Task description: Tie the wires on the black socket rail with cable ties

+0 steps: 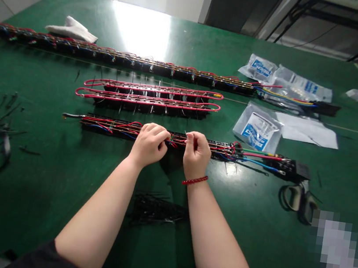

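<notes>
A long black wiring strip (120,126) with red, blue and yellowish wires lies across the table in front of me. My left hand (149,144) rests over its middle, fingers curled closed at the wires; what they grip is hidden. Just to the right, my right hand (197,155) is closed in a pinch above the same strip. A thin pale tip pokes out between thumb and forefinger, too small to name. Loose green, red and blue leads (262,156) run from the strip's right end to a black end piece (297,169).
Behind lie a looped red cable assembly (150,100) and a longer wired strip (126,58). Plastic bags (260,127) and white paper (309,130) are at right, scissors (303,200) nearer. Thin black strips (157,208) are heaped between my forearms; black scraps (0,126) lie left.
</notes>
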A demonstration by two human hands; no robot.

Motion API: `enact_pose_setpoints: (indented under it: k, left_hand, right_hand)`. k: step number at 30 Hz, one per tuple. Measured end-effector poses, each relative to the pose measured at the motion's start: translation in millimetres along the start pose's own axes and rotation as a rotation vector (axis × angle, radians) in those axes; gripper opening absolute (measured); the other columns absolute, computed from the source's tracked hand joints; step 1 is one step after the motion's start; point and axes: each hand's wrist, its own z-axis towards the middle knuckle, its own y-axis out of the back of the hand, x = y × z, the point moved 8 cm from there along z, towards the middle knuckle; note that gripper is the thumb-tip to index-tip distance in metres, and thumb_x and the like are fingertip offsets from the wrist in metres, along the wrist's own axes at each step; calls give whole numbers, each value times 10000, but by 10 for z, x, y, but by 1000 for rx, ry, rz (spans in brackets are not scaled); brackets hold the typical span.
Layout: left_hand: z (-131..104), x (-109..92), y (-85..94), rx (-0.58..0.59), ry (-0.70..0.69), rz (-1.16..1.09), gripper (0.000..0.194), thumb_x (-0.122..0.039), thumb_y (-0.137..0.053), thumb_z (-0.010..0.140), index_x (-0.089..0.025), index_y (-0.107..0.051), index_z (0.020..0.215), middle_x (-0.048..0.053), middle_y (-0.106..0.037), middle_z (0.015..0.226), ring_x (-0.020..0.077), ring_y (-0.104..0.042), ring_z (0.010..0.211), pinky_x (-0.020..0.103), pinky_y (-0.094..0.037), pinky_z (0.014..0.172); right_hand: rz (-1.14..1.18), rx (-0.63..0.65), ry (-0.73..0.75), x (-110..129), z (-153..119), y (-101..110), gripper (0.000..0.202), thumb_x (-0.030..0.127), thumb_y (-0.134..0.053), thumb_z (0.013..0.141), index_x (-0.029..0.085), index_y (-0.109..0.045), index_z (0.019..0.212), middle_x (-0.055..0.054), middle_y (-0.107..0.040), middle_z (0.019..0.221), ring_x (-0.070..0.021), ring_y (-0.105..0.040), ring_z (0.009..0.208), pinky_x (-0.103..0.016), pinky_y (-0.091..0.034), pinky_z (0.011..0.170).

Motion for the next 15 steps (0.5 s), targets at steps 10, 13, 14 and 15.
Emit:
enact_pose_setpoints:
  k: [10,13,14,15]
  left_hand:
    - [3,28,-38,37,14,-3,170,-120,-554,790,-229,-633,894,39,-689,991,242,-564,1021,412,-429,953]
    - [6,31,-46,50,22,-8,167,-125,-557,792,-230,-630,900,41,-683,992,245,-560,1021,415,-429,949]
    - [7,31,-43,49,26,-12,166,-124,-560,790,-229,-629,898,42,-681,986,244,-558,1016,415,-430,947]
    - [9,30,-37,46,30,-13,159,-124,-563,787,-228,-628,889,42,-679,977,243,-556,1009,415,-431,944]
  right_hand:
    - [-17,31,28,27,9,-60,288,433,-472,1009,231,-611,858,-15,-641,793,-165,-582,744,-332,-481,747]
    - [-29,39,33,30,10,-71,282,426,-471,1010,233,-612,862,-22,-655,815,-171,-592,763,-335,-482,755]
    - [-34,41,41,37,11,-73,280,423,-475,1010,232,-613,860,-24,-657,818,-173,-594,768,-336,-481,757]
    - [-42,44,52,46,12,-76,278,419,-481,1008,230,-615,856,-27,-658,817,-176,-594,770,-337,-480,758]
